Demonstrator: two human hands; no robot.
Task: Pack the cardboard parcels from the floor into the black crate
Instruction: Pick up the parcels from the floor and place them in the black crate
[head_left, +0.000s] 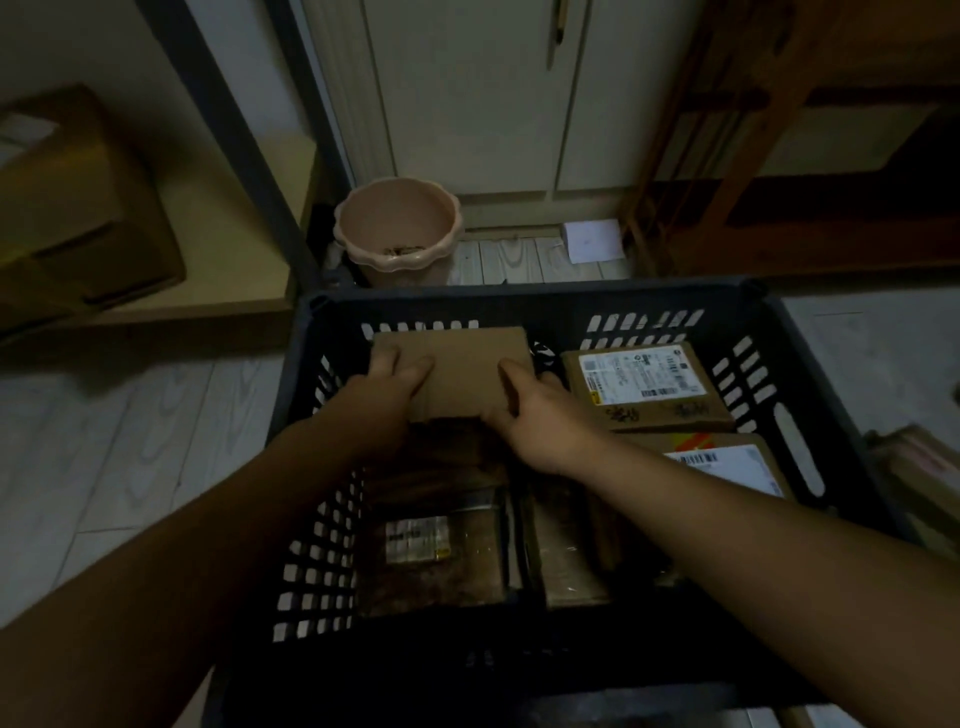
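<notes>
Inside the black crate (519, 296), head view, the left hand (395, 384) and right hand (540, 415) hold a plain cardboard parcel (462, 369) at the far-left corner, each grip curled round a side edge; two labelled parcels (644, 384) lie to its right, darker parcels (436, 530) nearer; packing looks well advanced; boxes (919, 467) cut off at the right edge may remain on the floor; dimness obscures the near contents.

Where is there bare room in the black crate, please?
Inside the crate, only a narrow far-wall gap between the plain parcel and the far-right labelled parcel; elsewhere crowded. The pale floor to its left is bare.
</notes>
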